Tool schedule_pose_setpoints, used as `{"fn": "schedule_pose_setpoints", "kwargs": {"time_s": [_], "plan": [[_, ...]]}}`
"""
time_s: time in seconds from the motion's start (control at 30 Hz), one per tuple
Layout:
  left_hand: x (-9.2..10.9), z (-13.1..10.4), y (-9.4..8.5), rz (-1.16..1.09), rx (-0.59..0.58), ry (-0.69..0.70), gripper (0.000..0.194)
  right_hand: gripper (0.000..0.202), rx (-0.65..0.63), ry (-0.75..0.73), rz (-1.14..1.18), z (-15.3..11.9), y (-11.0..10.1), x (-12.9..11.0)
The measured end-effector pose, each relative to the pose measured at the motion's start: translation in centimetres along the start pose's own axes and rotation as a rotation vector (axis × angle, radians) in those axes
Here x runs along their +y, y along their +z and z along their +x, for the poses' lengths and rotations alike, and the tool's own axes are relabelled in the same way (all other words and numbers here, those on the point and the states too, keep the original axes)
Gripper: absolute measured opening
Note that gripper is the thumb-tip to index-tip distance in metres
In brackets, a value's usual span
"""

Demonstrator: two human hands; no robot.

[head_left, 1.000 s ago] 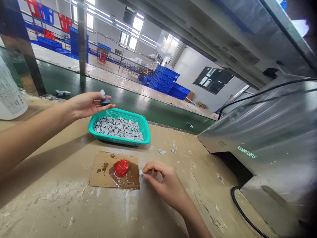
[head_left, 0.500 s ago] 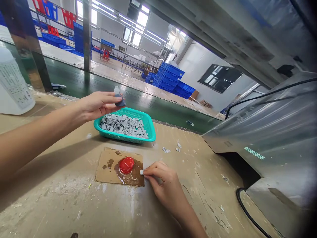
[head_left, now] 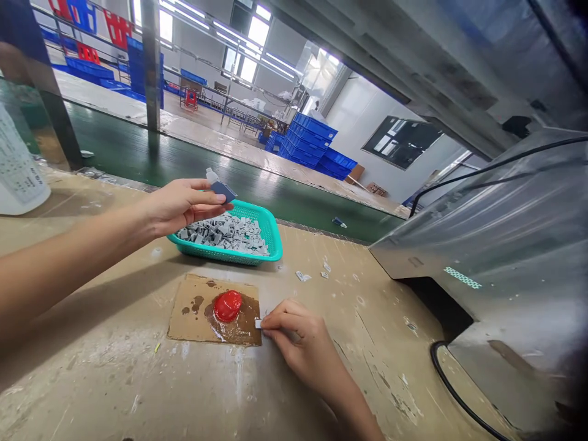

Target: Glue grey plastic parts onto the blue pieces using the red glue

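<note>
My left hand [head_left: 195, 201] holds a small blue-grey piece with a translucent tip [head_left: 222, 188] above the rim of a green plastic basket [head_left: 274, 236]. Many small grey plastic parts [head_left: 225, 233] fill the basket. Closed in a pinch, my right hand [head_left: 294, 327] grips a small white-grey plastic part [head_left: 258, 323] at the right edge of a piece of cardboard [head_left: 184, 324]. On the cardboard lies a wet, glossy red lump [head_left: 227, 305], with dark damp stains around it.
A few loose grey parts [head_left: 325, 274] lie right of the basket. Behind runs a green conveyor belt [head_left: 275, 191] with a small dark piece [head_left: 339, 222] on it. A white jug [head_left: 22, 171] stands at left, a metal machine housing [head_left: 505, 245] at right. Blue crates [head_left: 307, 141] are stacked beyond.
The blue-grey piece in my left hand has tilted, its tip now leaning left. My right hand stays by the cardboard's edge with its part. The whole view has shifted slightly.
</note>
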State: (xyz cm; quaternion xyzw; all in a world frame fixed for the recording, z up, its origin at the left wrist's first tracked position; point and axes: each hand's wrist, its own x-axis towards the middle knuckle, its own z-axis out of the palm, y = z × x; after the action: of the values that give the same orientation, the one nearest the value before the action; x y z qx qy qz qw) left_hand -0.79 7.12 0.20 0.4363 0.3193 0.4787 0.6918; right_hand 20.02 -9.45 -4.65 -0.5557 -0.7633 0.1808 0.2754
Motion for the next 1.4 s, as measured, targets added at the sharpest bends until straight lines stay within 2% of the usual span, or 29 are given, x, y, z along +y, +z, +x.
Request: {"fn": "schedule_pose_setpoints", "kwargs": {"time_s": [0.37, 0.77, 0.93, 1.1, 1.2, 1.3, 1.4], "plan": [[-1.5, -1.5, 1.0, 0.097, -0.234, -0.047, 0.018, 0.019, -0.018, -0.001, -0.018, 0.1, -0.1, 0.3], [-2.0, -1.6, 1.1, 0.145, -0.218, -0.056, 0.016, 0.019, -0.027, 0.004, 0.034, 0.3, 0.0, 0.5], [-2.1, -2.0, 1.4, 0.171, -0.233, -0.061, 0.018, 0.014, 0.041, 0.020, 0.148, 0.6, -1.5, -0.2], [-2.1, -2.6, 2.0, 0.320, -0.271, -0.031, 0.018, 0.011, 0.243, 0.000, 0.315, 3.8, -4.3, -2.1], [-2.1, -2.8, 2.2, 0.406, -0.267, 0.018, 0.018, 0.011, 0.321, 0.041, 0.435, 6.8, -4.8, -3.0], [-1.8, -2.7, 2.2, 0.421, -0.258, 0.023, 0.018, 0.009, 0.319, 0.079, 0.537, 9.4, -4.3, -3.3], [-1.7, -2.4, 1.9, 0.386, -0.237, 0.028, 0.016, 0.008, 0.274, 0.088, 0.594, 10.7, -3.4, -3.2]]}}
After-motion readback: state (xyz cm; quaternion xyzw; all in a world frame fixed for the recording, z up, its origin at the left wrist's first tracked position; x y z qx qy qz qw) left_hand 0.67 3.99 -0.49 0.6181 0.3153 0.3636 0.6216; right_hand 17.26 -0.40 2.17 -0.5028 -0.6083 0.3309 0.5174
